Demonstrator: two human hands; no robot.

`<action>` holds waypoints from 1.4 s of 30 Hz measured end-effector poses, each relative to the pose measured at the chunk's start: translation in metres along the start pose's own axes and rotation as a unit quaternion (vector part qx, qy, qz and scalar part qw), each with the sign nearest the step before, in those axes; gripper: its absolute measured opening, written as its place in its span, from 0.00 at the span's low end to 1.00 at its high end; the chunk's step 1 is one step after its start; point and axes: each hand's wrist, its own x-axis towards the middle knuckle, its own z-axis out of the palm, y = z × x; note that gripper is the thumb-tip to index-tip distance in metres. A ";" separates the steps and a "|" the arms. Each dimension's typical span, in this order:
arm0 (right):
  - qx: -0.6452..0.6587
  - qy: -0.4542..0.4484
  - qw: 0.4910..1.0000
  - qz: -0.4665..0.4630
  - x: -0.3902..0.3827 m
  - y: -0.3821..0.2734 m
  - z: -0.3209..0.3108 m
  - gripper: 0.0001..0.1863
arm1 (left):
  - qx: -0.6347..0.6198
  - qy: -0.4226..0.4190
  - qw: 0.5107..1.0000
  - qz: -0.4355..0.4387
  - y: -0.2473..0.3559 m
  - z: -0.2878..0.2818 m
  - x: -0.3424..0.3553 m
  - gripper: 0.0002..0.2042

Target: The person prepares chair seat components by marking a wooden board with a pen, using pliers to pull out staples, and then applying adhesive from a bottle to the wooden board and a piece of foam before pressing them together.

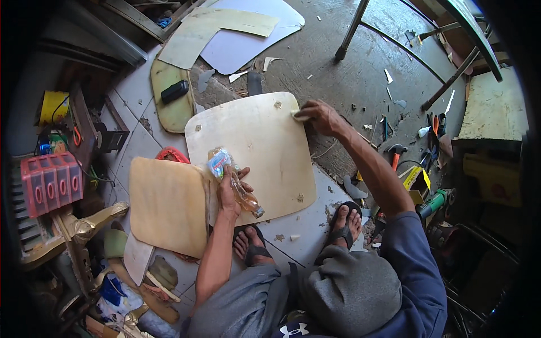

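Between your sandalled feet [253,245] and the curved plywood seat panel [253,152], your left hand [228,194] is gripping a clear plastic bottle of amber liquid [236,183], fingers wrapped round its middle, its neck pointing down toward you over the panel's near edge. Tilted that way, it is risking a spill onto the wood if the cap is loose. Farther out, your right hand [320,116] is pressing a small pale pad or scrap [298,116] against the panel's far corner, fingers curled over it. Leaning that far is risking the unclamped panel sliding across the tiled floor [138,84].
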 end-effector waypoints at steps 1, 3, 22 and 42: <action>-0.008 -0.011 1.000 0.002 -0.010 -0.006 0.002 0.19 | 0.008 0.002 1.000 0.003 0.001 -0.001 -0.001 0.28; -0.028 -0.030 0.999 0.011 -0.036 -0.021 0.006 0.21 | 0.025 0.003 1.000 0.008 0.002 0.000 -0.002 0.28; -0.029 -0.116 0.982 0.145 -0.224 -0.182 0.056 0.27 | 0.024 -0.015 0.999 0.033 -0.005 -0.005 0.000 0.27; 0.576 0.048 0.697 0.424 -0.118 -0.211 0.074 0.19 | -0.146 0.072 0.962 0.217 0.068 0.064 -0.030 0.24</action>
